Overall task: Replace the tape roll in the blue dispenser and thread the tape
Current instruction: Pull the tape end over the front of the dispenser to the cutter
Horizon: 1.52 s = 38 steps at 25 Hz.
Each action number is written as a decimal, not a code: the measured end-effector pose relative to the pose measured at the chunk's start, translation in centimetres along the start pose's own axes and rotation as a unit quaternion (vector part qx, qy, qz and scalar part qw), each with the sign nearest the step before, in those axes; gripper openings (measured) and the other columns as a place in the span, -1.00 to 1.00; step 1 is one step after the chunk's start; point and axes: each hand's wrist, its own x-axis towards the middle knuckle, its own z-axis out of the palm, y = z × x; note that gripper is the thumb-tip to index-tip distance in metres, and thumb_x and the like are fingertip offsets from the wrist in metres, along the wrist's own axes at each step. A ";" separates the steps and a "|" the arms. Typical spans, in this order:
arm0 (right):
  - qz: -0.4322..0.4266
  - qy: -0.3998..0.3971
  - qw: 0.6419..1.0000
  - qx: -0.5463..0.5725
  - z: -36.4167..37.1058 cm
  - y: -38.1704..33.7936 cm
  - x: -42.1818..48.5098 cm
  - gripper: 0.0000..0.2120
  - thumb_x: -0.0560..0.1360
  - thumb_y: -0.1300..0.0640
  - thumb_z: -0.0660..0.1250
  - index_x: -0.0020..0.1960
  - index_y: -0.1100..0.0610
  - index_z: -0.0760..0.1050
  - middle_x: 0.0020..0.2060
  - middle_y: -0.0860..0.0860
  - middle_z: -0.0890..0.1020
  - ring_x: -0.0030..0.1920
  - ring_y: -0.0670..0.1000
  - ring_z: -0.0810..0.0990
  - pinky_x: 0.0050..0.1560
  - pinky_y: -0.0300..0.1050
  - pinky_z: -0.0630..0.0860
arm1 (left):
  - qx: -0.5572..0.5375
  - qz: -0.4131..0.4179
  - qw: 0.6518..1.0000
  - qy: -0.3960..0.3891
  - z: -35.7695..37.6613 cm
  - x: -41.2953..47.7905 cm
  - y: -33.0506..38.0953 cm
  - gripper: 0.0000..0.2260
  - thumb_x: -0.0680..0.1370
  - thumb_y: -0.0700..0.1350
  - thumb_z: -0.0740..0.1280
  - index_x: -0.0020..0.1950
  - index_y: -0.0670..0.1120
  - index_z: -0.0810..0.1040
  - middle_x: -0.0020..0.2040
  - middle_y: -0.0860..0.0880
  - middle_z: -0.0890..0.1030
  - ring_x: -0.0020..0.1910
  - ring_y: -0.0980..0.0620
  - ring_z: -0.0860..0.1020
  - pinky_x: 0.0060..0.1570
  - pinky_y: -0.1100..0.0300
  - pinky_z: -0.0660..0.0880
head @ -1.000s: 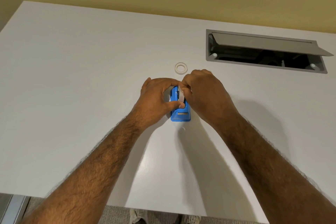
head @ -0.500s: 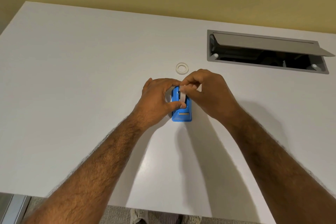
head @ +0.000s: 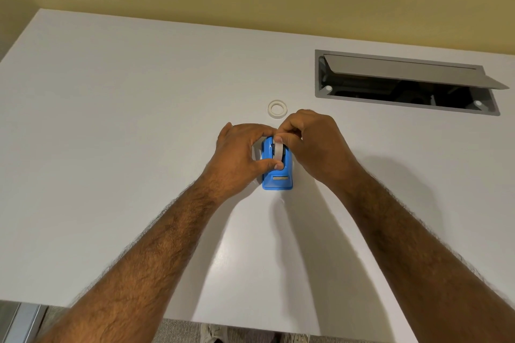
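Note:
The blue dispenser [head: 277,178] stands on the white table [head: 139,147], its cutter end toward me. A white tape roll [head: 278,150] sits in its slot. My left hand [head: 242,156] wraps the dispenser's left side, thumb pressed on the roll's near edge. My right hand [head: 315,145] pinches the top of the roll between thumb and fingers from the right. A second, thin whitish roll [head: 277,109] lies flat on the table just beyond my hands.
An open cable hatch [head: 404,83] with a raised grey lid is set into the table at the back right. The yellow wall runs behind the table. The table's near edge is below my forearms, with carpet and shoes beneath.
My right hand has lifted and shifted slightly right, uncovering more of the tape roll and the dispenser's top. My left hand and the dispenser stay in place.

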 end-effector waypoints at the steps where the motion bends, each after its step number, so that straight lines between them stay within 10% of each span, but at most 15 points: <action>1: -0.001 0.000 1.000 -0.003 0.0 0.0 0.0 -0.79 0.54 0.10 0.32 -0.02 0.25 0.61 -0.12 0.19 0.66 -0.20 -0.05 0.46 -0.09 -0.26 0.35 | -0.001 -0.001 1.000 0.000 0.0 0.0 0.0 -0.55 0.40 0.09 0.58 0.25 0.06 0.61 0.21 0.11 0.65 0.11 0.17 0.40 0.44 -0.23 0.25; 7: -0.007 -0.023 1.000 0.003 -1.6 -0.2 -0.8 -0.82 0.54 0.11 0.32 0.01 0.19 0.64 -0.11 0.14 0.68 -0.19 -0.05 0.52 -0.21 -0.45 0.31 | -0.006 0.005 1.000 -0.004 -0.1 0.1 0.0 -0.55 0.40 0.08 0.59 0.25 0.08 0.61 0.20 0.14 0.64 0.13 0.18 0.41 0.45 -0.23 0.24; 15: -0.062 -0.043 0.988 -0.138 -0.8 -1.2 -0.5 -0.78 0.53 0.10 0.34 0.08 0.23 0.56 -0.07 0.18 0.64 -0.18 0.03 0.49 0.04 -0.07 0.50 | -0.005 0.014 1.000 -0.001 0.1 0.0 -0.1 -0.56 0.39 0.07 0.59 0.24 0.09 0.61 0.10 0.26 0.55 0.04 0.43 0.38 0.45 -0.25 0.25; 38: -0.030 -0.002 0.995 -0.092 -0.3 -0.8 -0.6 -0.84 0.54 0.18 0.26 -0.04 0.25 0.56 -0.16 0.19 0.63 -0.26 -0.01 0.46 -0.15 -0.23 0.37 | -0.016 0.014 1.000 -0.018 -0.1 -0.4 0.0 -0.46 0.40 0.13 0.58 0.34 0.09 0.56 0.28 0.13 0.62 0.15 0.20 0.41 0.46 -0.22 0.25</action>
